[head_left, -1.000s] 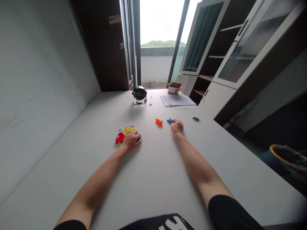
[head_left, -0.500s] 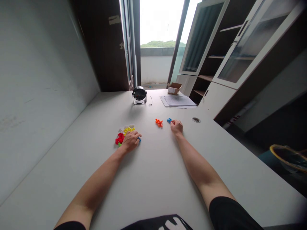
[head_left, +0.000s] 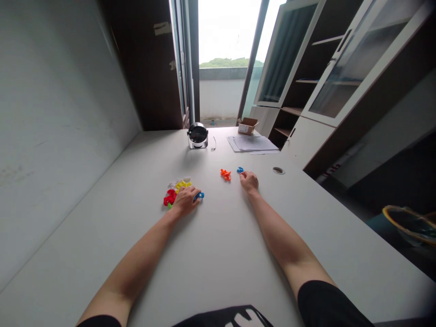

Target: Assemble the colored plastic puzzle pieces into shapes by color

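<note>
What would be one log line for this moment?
left hand: touching blue plastic piece | right hand: near second blue piece

Two bare forearms angle inward. The left forearm (head_left: 143, 259) reaches toward one o'clock, ending in a palm-down left hand (head_left: 185, 201) with curled fingers. The right forearm (head_left: 282, 240) reaches toward eleven o'clock, its right hand (head_left: 249, 181) also palm-down and loosely curled.

A small desk fan (head_left: 198, 135), cardboard box (head_left: 247, 126), stacked papers (head_left: 252, 143)

Black sleeves (head_left: 327, 302) and shirt (head_left: 211, 318), apparently white-printed
</note>
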`<state>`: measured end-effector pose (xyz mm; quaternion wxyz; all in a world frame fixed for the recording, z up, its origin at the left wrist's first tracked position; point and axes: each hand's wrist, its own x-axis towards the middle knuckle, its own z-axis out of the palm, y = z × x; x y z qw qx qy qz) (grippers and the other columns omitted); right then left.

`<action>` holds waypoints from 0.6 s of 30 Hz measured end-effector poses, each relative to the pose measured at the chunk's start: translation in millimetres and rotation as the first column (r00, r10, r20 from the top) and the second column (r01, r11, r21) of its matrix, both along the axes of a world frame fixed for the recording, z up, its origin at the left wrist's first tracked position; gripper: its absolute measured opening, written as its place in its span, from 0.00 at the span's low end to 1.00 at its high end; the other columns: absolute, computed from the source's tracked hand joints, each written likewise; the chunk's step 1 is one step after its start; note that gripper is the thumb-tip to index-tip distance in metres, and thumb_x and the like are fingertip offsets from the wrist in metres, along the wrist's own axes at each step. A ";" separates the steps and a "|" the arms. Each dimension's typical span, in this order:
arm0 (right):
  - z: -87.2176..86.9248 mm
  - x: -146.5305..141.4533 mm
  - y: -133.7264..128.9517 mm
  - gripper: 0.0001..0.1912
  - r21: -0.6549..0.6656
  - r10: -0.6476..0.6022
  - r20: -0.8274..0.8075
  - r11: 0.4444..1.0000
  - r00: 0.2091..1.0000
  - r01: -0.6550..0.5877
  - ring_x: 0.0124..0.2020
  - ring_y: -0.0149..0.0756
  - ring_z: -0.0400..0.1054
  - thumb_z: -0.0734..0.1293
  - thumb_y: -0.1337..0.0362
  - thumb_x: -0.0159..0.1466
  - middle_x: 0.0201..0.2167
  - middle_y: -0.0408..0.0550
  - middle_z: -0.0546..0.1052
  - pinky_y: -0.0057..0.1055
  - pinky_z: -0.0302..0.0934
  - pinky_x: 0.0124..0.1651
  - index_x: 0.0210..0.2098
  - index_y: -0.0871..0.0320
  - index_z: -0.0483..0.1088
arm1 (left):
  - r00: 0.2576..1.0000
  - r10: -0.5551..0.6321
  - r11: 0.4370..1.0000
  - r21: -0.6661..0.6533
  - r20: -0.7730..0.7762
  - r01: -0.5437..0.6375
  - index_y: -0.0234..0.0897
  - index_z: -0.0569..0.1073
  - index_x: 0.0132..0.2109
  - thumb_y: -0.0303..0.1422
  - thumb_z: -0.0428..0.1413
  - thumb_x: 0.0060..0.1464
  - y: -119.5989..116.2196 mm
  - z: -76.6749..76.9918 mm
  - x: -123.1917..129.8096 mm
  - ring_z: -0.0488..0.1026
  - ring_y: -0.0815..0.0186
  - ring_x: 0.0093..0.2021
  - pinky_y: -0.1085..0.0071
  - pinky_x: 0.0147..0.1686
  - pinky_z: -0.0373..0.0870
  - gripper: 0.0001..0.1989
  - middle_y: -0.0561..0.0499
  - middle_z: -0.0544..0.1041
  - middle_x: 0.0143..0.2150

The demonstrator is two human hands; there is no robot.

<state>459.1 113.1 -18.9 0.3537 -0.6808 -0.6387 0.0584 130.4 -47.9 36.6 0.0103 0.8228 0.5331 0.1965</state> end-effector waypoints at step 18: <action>21.5 -21.4 -20.1 0.12 0.214 0.178 -0.012 0.962 0.984 -0.171 0.42 0.44 0.68 0.59 0.64 0.65 0.38 0.52 0.77 0.38 0.61 0.50 0.39 0.57 0.74 | 0.998 0.039 0.999 0.033 0.042 -0.040 0.43 0.74 0.54 0.37 0.51 0.64 1.0 2.6 -2.5 0.71 0.55 0.49 0.59 0.52 0.64 0.14 0.45 0.77 0.48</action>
